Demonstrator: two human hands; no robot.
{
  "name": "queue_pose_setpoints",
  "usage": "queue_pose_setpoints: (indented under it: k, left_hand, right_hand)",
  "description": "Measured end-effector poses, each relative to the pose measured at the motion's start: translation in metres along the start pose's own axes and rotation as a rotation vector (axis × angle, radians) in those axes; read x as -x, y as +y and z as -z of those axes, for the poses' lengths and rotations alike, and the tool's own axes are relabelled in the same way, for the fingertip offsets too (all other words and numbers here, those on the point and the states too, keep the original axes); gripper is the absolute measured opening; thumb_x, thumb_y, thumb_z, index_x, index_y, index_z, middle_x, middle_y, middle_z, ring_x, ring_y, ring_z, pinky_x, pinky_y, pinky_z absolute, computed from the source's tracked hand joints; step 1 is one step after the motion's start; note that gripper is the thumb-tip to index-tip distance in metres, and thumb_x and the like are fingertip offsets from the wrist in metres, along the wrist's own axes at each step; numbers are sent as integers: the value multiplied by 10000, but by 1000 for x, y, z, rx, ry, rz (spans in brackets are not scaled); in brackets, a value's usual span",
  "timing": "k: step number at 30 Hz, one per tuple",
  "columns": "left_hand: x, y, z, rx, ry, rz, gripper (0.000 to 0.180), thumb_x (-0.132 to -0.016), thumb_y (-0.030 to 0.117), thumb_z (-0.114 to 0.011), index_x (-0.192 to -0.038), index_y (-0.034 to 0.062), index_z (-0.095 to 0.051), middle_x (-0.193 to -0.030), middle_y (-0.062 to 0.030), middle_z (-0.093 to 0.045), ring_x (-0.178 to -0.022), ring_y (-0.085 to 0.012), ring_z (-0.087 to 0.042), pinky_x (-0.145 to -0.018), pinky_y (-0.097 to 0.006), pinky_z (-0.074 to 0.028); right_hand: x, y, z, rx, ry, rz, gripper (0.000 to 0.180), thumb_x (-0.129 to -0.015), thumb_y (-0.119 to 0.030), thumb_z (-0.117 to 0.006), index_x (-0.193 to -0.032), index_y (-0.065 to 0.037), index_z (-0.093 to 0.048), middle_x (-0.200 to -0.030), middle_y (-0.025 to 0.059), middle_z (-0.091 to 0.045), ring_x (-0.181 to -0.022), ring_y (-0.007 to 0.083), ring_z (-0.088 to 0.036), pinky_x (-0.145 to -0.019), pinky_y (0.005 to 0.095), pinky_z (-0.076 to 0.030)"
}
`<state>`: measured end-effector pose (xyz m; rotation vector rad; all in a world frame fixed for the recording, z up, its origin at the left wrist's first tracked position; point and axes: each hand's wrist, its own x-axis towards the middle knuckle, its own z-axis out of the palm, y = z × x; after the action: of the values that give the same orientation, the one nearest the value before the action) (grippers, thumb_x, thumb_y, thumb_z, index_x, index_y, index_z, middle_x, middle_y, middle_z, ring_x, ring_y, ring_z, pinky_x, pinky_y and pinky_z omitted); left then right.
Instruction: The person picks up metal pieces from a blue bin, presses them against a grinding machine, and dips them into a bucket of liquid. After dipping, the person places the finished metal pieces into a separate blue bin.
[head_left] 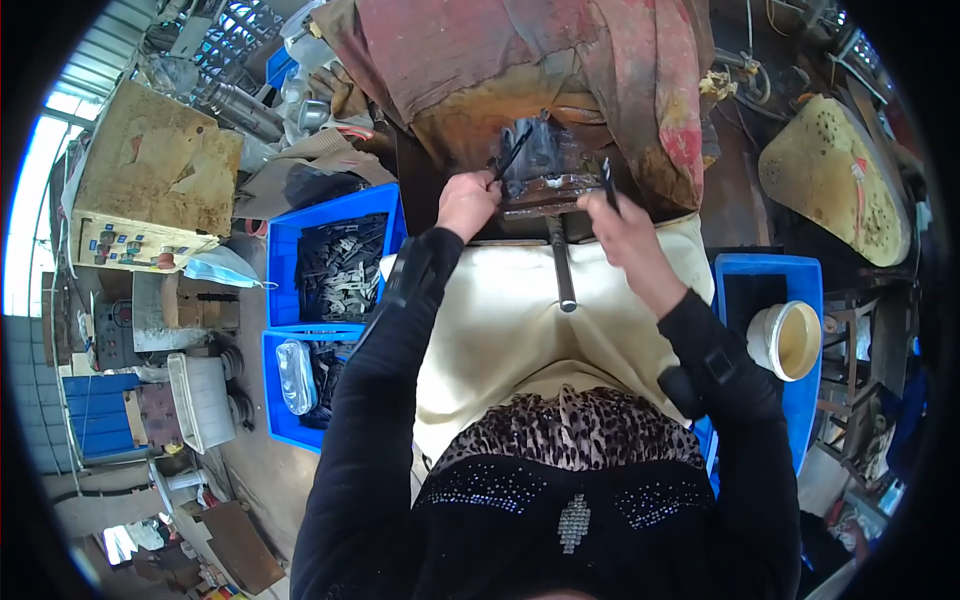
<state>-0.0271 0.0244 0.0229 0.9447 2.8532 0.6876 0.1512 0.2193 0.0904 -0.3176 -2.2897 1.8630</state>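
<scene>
Near red cloth (pixel 455 55), both hands (pixel 468 205) reach forward, fingers (pixel 592 203) clamped on dark pieces (pixel 517 150)

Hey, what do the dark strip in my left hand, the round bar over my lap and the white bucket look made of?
Dark strip: perhaps metal, matte black and straight; too small to confirm.
Round bar: probably steel, dark and worn, with a bright end.
White bucket: likely plastic, smooth and satin, with a thick rim.

2 dk. pcs (pixel 517 150) (pixel 609 180) held — 2 blue bins (pixel 284 262) (pixel 275 395) nr L arm (pixel 362 420), 1 bucket (pixel 765 338).
</scene>
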Motion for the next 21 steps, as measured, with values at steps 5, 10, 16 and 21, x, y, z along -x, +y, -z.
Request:
queue_pose_setpoints:
  k: [5,10,16,21]
  left_hand:
    - [30,83,31,81,355,-162,140,-808,160,-590,-780,49,-669,-665,-195,-617,-639,-375,-627,-609,-445,-520]
    - [47,112,17,-157,352,-192,67,-778,91,-620,-825,44,-622,-711,-165,-633,-636,-361,-627,-551,-469,-492]
    - [82,70,42,131,278,-250,118,-841,120,-596,-845,29,-671,-743,-155,-657,-653,-321,-649,-574,-400,-517]
    - [119,-52,83,449,388,398,139,-856,148,-612,-891,59,-712,-800,-144,-686,-702,-315,-666,-654,-362,-536]
  right_hand:
    - [-52,7,-24,-800,74,-416,272,-985,-248,-540,-1090,2,-556,-911,107,-653,-865,214,-629,-858,356,-501]
    - [-61,4,-54,-1026,55,-350,253,-979,-207,-553,-1098,16,-546,-968,130,-633,-889,264,-633,-913,417,-497]
    - [-58,21,-40,-1003,-147,-269,207,-977,-151,-551,-1122,-3,-557,-898,69,-599,-752,177,-576,-758,340,-481]
    - [-48,11,-31,-776,-171,-349,196,-976,-150,-556,-1140,-45,-581,-775,-39,-482,-542,25,-352,-455,189,-265]
